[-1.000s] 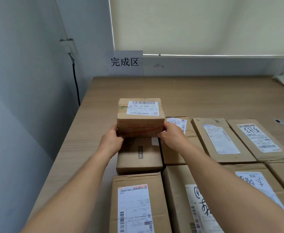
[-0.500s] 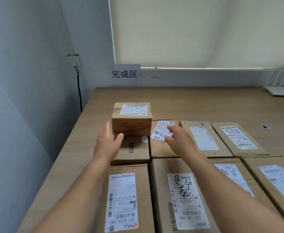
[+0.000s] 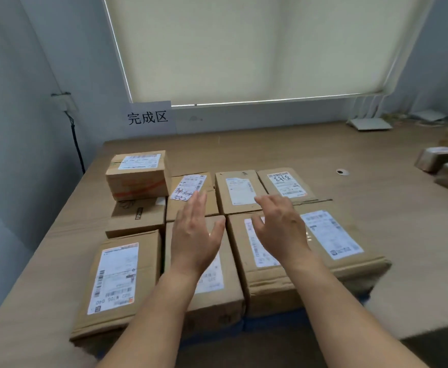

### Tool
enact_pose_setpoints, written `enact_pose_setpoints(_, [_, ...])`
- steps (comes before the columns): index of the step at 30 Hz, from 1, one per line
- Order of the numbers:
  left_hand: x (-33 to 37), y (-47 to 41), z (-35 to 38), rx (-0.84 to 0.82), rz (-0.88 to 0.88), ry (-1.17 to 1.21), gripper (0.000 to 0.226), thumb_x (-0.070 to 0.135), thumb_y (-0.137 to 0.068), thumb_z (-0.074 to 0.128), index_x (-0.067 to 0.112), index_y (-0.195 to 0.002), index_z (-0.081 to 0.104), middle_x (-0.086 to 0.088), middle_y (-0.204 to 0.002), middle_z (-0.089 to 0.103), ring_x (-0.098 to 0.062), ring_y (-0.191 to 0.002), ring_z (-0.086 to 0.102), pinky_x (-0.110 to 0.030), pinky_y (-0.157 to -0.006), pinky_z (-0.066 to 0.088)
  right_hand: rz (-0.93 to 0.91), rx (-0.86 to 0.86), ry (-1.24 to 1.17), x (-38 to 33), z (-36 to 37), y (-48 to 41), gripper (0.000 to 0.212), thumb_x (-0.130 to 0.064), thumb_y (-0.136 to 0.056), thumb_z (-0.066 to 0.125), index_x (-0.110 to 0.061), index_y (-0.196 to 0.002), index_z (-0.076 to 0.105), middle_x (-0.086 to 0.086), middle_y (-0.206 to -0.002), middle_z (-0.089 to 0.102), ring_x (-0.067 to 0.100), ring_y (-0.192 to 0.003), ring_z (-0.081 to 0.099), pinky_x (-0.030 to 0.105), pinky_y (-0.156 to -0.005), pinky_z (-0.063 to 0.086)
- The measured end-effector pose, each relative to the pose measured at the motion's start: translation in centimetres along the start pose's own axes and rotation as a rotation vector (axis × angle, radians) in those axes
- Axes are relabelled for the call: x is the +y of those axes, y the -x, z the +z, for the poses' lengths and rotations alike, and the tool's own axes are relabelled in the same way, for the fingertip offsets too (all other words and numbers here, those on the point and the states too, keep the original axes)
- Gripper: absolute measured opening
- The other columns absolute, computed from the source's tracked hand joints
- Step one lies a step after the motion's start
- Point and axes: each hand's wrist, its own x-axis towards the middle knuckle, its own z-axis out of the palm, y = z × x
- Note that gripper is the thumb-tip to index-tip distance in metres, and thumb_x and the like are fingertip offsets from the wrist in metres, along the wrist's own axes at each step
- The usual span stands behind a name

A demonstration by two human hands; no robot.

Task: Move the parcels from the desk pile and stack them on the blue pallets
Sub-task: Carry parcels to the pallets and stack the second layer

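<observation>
At the near edge a blue pallet (image 3: 270,321) shows as a strip under the cardboard parcels laid on the bench (image 3: 376,155). Three parcels make up the near row: the left parcel (image 3: 116,282) with a long white label, the middle parcel (image 3: 217,293) partly hidden by the left forearm, and the wide right parcel (image 3: 331,251). Both forearms reach in from the near side. The left hand (image 3: 196,235) is open, fingers straight and together, thumb spread, over the seam between the rows. The right hand (image 3: 281,229) is open too, fingers loosely spread, holding nothing. Whether either palm touches the cardboard I cannot tell. Beyond them lies a far row of four flat parcels. On the leftmost of these sits a small taped box (image 3: 137,176), upright, label up, apart from both hands. Far right on the bench, well apart from the stack, lies a blurred pile of parcels (image 3: 445,160). Against the far wall are a white sign (image 3: 148,118) with black characters and a white router (image 3: 368,124), under a drawn window blind (image 3: 244,49).
</observation>
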Motion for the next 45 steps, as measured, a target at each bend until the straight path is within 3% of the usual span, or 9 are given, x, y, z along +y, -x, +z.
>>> enact_pose_setpoints(3, [3.9, 1.4, 2.6, -0.059, 0.057, 0.011, 0.062, 0.034, -0.093, 0.053, 0.014, -0.146, 0.028, -0.006, -0.153, 0.028, -0.018, -0.142, 0.021, -0.032, -0.116, 0.014, 0.020, 0.040, 0.053, 3.6, -2.6, 2.1, 0.034, -0.017, -0.086, 0.057, -0.011, -0.119, 0.059, 0.008, -0.116, 0.060, 0.028, -0.106, 0.053, 0.036, -0.083, 0.044])
enact_pose_setpoints(7, [8.0, 3.4, 5.6, -0.116, 0.117, 0.021, 0.062, 0.035, -0.093, 0.053, 0.012, -0.146, 0.030, -0.007, -0.152, 0.030, -0.020, -0.142, 0.023, -0.031, -0.115, 0.013, 0.058, 0.106, 0.105, 8.2, -5.0, 4.9, 0.031, -0.008, -0.066, 0.076, -0.005, -0.096, 0.069, 0.013, -0.091, 0.067, 0.034, -0.079, 0.062, 0.038, -0.067, 0.052])
enact_pose_setpoints(12, [14.6, 5.8, 9.2, -0.159, 0.208, 0.044, 0.063, 0.043, -0.087, 0.046, 0.007, -0.139, 0.043, -0.015, -0.145, 0.040, -0.029, -0.137, 0.034, -0.041, -0.113, 0.022, 0.153, 0.076, 0.186, 14.4, -9.4, 9.0, 0.031, -0.013, -0.064, 0.077, -0.006, -0.094, 0.069, 0.013, -0.090, 0.067, 0.034, -0.077, 0.062, 0.037, -0.062, 0.051])
enact_pose_setpoints(16, [19.9, 7.7, 12.6, -0.164, 0.286, 0.053, 0.061, 0.042, -0.085, 0.049, 0.007, -0.136, 0.048, -0.017, -0.145, 0.040, -0.033, -0.136, 0.034, -0.045, -0.113, 0.023, 0.227, 0.085, 0.245, 18.8, -12.9, 12.1, 0.037, -0.022, -0.076, 0.071, -0.007, -0.109, 0.066, 0.015, -0.109, 0.065, 0.034, -0.095, 0.060, 0.041, -0.074, 0.050])
enact_pose_setpoints(19, [23.6, 9.1, 14.9, -0.229, 0.353, 0.050, 0.060, 0.037, -0.093, 0.052, 0.015, -0.145, 0.034, -0.009, -0.155, 0.022, -0.024, -0.144, 0.016, -0.040, -0.118, 0.009, 0.287, 0.079, 0.292, 21.8, -15.2, 14.2, 0.047, -0.033, -0.088, 0.059, -0.012, -0.130, 0.054, 0.014, -0.133, 0.053, 0.032, -0.118, 0.050, 0.042, -0.090, 0.043])
enact_pose_setpoints(23, [27.0, 10.0, 17.7, -0.294, 0.419, 0.033, 0.063, 0.044, -0.095, 0.043, 0.023, -0.149, 0.019, -0.002, -0.159, 0.007, -0.016, -0.146, 0.000, -0.031, -0.116, -0.003, 0.380, 0.080, 0.297, 25.0, -17.6, 16.1, 0.053, -0.039, -0.092, 0.051, -0.015, -0.140, 0.043, 0.011, -0.144, 0.042, 0.029, -0.128, 0.039, 0.039, -0.099, 0.035])
enact_pose_setpoints(35, [36.3, 8.6, 28.7, -0.427, 0.574, -0.008, 0.066, 0.050, -0.096, 0.034, 0.025, -0.151, 0.007, 0.000, -0.159, -0.002, -0.014, -0.145, -0.009, -0.031, -0.114, -0.012, 0.615, 0.073, 0.351, 36.6, -21.2, 17.7, 0.057, -0.045, -0.095, 0.041, -0.022, -0.146, 0.030, 0.006, -0.153, 0.028, 0.025, -0.137, 0.027, 0.039, -0.110, 0.022])
enact_pose_setpoints(45, [45.6, 1.4, 41.1, -0.518, 0.525, -0.042, 0.069, 0.054, -0.096, 0.028, 0.025, -0.150, -0.004, 0.000, -0.159, -0.009, -0.015, -0.144, -0.016, -0.035, -0.114, -0.014, 0.677, -0.010, 0.413, 51.0, -24.0, 10.2, 0.060, -0.046, -0.094, 0.042, -0.021, -0.147, 0.029, 0.008, -0.152, 0.029, 0.027, -0.136, 0.029, 0.040, -0.111, 0.021])
